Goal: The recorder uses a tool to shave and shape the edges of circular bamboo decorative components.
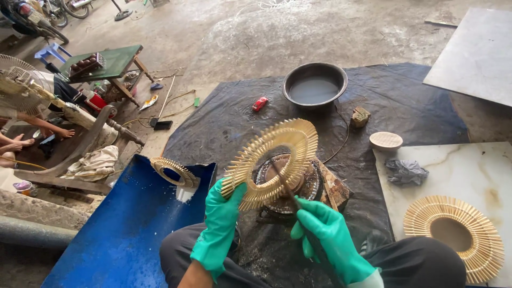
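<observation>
My left hand (223, 216), in a green rubber glove, grips the lower left rim of a round ring of pale bamboo sticks (277, 160) and holds it tilted up over a small round stove (298, 184). My right hand (325, 232), also gloved in green, is closed on a thin dark tool (282, 181) whose tip reaches through the ring's open middle. My knees are at the bottom of the view.
A dark basin of water (314, 84) stands at the back on a black tarp (405, 106). A second stick ring (453, 237) lies on a marble slab at right, a third (173, 170) on a blue sheet (122, 229). Another person's feet (24, 141) show at left.
</observation>
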